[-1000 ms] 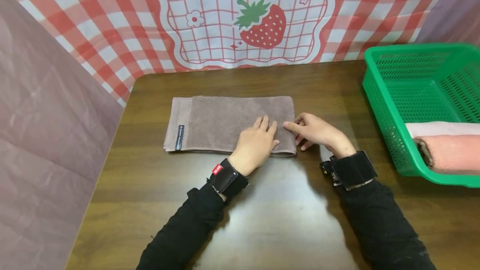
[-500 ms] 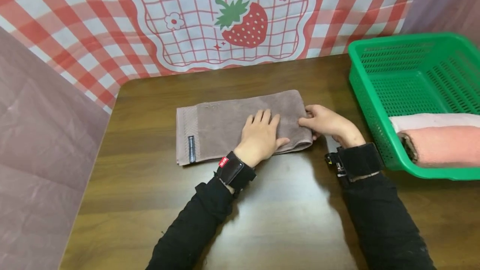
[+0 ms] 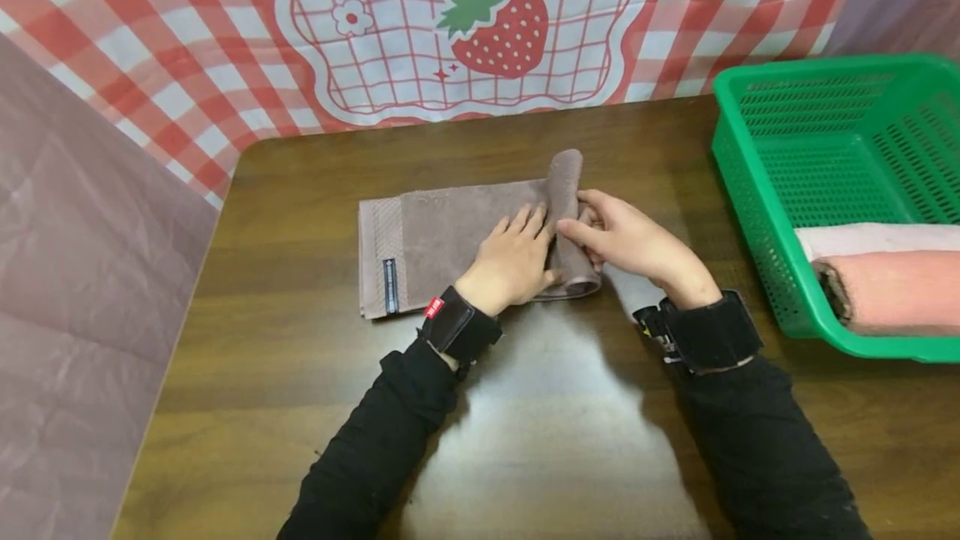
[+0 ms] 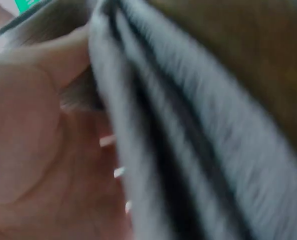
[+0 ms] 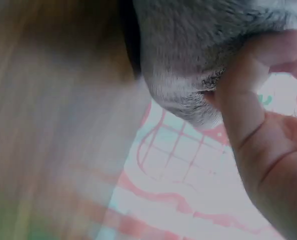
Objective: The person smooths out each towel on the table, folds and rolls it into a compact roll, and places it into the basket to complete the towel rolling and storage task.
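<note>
A folded greyish-brown towel lies on the wooden table, a dark label on its left band. Its right end is turned up and over into a loose roll. My right hand pinches that rolled end between thumb and fingers; the right wrist view shows the thumb and a finger against the thick towel edge. My left hand rests on the towel with straight fingers, just left of the roll. In the left wrist view, several towel layers stand along the left palm.
A green plastic basket stands at the right, holding a rolled salmon-coloured towel and a pale pink one. Behind the wooden table hangs a red and white checked cloth with a strawberry print.
The right hand has taken the towel's right end and turned it up and leftward into a roll. The left hand stays on the towel. The head view has shifted a little.
</note>
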Motion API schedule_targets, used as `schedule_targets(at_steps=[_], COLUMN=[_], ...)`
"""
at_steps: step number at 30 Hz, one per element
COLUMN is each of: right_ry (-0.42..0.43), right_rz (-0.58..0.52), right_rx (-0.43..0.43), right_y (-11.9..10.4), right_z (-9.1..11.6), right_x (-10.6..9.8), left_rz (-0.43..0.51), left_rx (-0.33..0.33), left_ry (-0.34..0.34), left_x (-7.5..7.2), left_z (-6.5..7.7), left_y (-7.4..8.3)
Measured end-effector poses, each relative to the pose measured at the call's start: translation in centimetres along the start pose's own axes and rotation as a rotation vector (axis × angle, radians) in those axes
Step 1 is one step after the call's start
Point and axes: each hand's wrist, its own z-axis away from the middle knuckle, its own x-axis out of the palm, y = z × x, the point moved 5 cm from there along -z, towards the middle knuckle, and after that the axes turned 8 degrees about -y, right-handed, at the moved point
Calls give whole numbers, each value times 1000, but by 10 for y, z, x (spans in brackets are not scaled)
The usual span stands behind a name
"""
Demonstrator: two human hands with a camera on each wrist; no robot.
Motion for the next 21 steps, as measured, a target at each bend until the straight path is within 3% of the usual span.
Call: schedule_targets(at_steps=[3,6,8,10,13,15,18,21], right_ry=[-45,-82,-102,-123,-144,-146,-135,-131], right_rz=[-1,27,47,69,119,163,241,239], right_rx=[-16,-43,-67,-81,-118,-141,-174,-157], right_y=[0,1,0,-1,-5,-6,-9,-8], right_z=[-5,-11,-14,-16,-16,-15,-13,-14], right_x=[9,18,24,29,35,37,38,37], left_rz=[21,79,113,132,108,69,43,61], left_rx=[54,51,32,43,120,162,147,94], left_ry=[-37,-54,-14,69,187,215,172,138], left_x=[-5,-10,-17,-23,-30,-30,-23,-16], left_z=[4,11,17,20,20,17,11,8], left_y=[-10,-24,-33,-38,-34,-30,-29,-35])
